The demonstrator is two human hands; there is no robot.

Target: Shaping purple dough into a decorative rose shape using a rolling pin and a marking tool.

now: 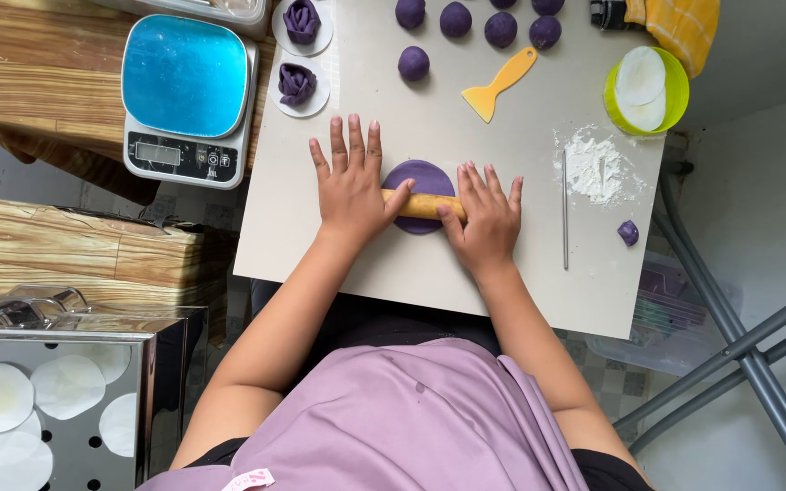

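Note:
A flat round of purple dough (pixel 421 177) lies on the pale work board (pixel 466 273). Across it runs a small wooden rolling pin (pixel 424 205). My left hand (pixel 351 185) presses flat on the pin's left end, fingers spread. On the pin's right end rests my right hand (pixel 486 211), palm down, fingers apart. Both hands cover most of the pin; only its middle shows.
Several purple dough balls (pixel 414 63) sit at the board's far side with a yellow scraper (pixel 498 84). Two purple dough roses (pixel 297 84) rest on paper rounds. A kitchen scale (pixel 186 95), a flour pile (pixel 596 166), a thin metal rod (pixel 565 209), a green cup (pixel 647 89) and a steamer tray (pixel 47 409) surround it.

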